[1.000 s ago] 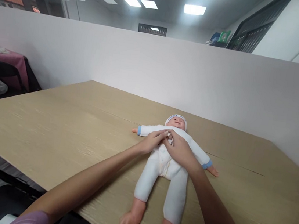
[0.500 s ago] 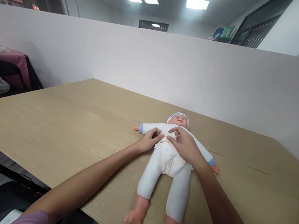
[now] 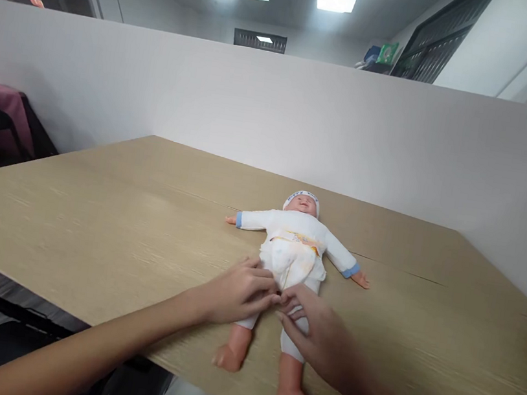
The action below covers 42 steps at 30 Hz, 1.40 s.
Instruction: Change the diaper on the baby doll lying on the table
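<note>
Wooden table (image 3: 108,215) bears a doll (image 3: 293,244); left hand (image 3: 237,293) and right hand (image 3: 319,337) fingers clamp its legs.

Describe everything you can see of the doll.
The doll lies face up on the table, head toward the partition, arms spread. It looks plastic-skinned, wearing a white suit with blue cuffs, a white cap and a patterned diaper showing at the waist; feet bare. The left hand and right hand touch its thighs; their grip is blurred.
</note>
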Available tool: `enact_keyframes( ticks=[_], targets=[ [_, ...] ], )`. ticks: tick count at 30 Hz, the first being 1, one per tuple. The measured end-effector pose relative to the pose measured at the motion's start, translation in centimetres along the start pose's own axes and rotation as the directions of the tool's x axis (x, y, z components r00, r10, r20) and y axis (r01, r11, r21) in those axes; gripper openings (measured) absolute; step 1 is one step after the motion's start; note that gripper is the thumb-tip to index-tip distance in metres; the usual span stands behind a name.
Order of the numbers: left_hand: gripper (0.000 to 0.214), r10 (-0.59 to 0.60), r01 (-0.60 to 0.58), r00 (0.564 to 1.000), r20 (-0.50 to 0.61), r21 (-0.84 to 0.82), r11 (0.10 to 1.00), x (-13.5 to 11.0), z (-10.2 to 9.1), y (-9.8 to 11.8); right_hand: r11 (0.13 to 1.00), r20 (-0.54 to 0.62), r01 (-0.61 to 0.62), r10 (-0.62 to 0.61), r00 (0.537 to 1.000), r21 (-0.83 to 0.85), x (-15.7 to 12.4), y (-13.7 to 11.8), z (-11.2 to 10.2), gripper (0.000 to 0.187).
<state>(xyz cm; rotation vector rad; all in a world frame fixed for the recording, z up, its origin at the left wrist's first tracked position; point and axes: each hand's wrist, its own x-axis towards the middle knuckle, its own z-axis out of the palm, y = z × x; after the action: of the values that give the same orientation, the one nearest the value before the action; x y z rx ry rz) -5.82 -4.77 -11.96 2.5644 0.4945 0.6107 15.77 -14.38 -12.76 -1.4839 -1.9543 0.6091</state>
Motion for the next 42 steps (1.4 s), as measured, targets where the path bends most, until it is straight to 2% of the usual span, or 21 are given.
enact_keyframes(
  ticks=[2,5,8,14,20,23,28,32,34,37,39,42],
  targets=[
    [0.019,-0.095,0.095,0.995,0.004,-0.006,0.995,-0.5,0.7,-0.5,0.998,-0.027,-0.04,0.039,0.999,-0.043,-0.7,1.4,0.3,0.004],
    [0.027,-0.246,0.245,0.966,-0.072,-0.033,0.969,-0.1,1.5,-1.3,0.995,-0.105,-0.087,0.082,0.991,-0.043,-0.2,2.7,0.2,0.008],
    [0.038,-0.298,0.297,0.948,-0.113,-0.033,0.954,0.8,1.9,-1.9,0.99,-0.149,-0.098,0.082,0.985,-0.102,0.6,2.8,0.3,0.01],
    [0.042,-0.291,0.283,0.952,-0.098,-0.09,0.955,1.5,2.4,-2.6,0.975,-0.157,-0.095,0.064,0.985,-0.2,0.7,2.6,1.2,0.01],
    [0.03,-0.215,0.19,0.963,-0.162,-0.156,0.969,1.1,2.3,-2.4,0.992,-0.17,-0.046,0.026,0.985,-0.117,0.4,3.2,1.3,0.012],
    [0.025,-0.217,0.177,0.956,-0.197,-0.198,0.964,1.0,2.3,-2.4,0.994,-0.174,-0.057,0.04,0.984,-0.097,0.1,3.1,1.5,0.014],
    [0.023,-0.226,0.186,0.955,-0.194,-0.203,0.961,0.8,2.4,-2.6,0.989,-0.189,-0.087,0.063,0.98,-0.117,-0.5,2.7,2.1,0.021],
    [0.021,-0.198,0.161,0.965,-0.174,-0.205,0.965,0.9,2.3,-2.6,0.992,-0.2,-0.087,0.068,0.977,-0.092,-0.6,2.3,2.0,0.016],
    [0.02,-0.194,0.166,0.972,-0.135,-0.199,0.966,1.0,2.3,-2.7,0.991,-0.191,-0.107,0.091,0.977,-0.075,-0.5,2.2,1.9,0.012],
    [0.021,-0.27,0.24,0.955,-0.124,-0.217,0.946,1.1,2.6,-2.9,0.982,-0.22,-0.186,0.174,0.96,-0.039,-0.2,2.6,1.9,0.013],
    [0.022,-0.323,0.272,0.935,-0.147,-0.291,0.917,1.1,2.8,-3.2,0.974,-0.263,-0.226,0.225,0.938,0.026,0.1,3.0,2.0,0.018],
    [0.029,-0.344,0.25,0.927,-0.149,-0.44,0.862,1.0,3.2,-3.6,0.963,-0.314,-0.238,0.267,0.911,0.126,0.5,3.8,2.1,0.025]
  ],
)
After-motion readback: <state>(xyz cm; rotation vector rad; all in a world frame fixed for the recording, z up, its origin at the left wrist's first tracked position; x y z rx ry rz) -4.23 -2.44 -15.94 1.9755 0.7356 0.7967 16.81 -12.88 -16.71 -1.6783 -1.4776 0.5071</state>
